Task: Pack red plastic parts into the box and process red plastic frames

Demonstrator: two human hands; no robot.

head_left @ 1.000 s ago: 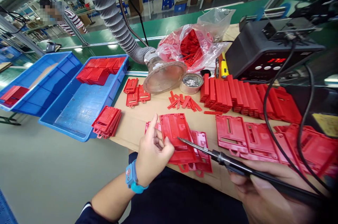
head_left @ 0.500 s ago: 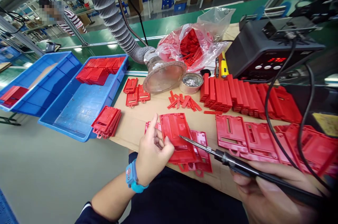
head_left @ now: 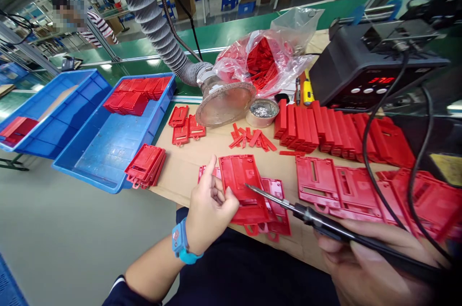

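Observation:
My right hand grips a soldering iron. Its metal tip rests on or just over the face of a red plastic case. At that case's left edge is my left hand, its index finger pointing up and its thumb and curled fingers holding the case; part of the grip is hidden. Under the held case lie other red cases with small loops at their lower edge. Short red strips are scattered on the cardboard beyond my hands.
A fume extractor hood hangs over the bench beside a solder tin. Rows of red cases line the right, before the soldering station and its looping cable. Blue bins stand left. A bag holds red strips.
Both hands, the soldering iron and the held case keep almost the same position. The view has shifted very slightly.

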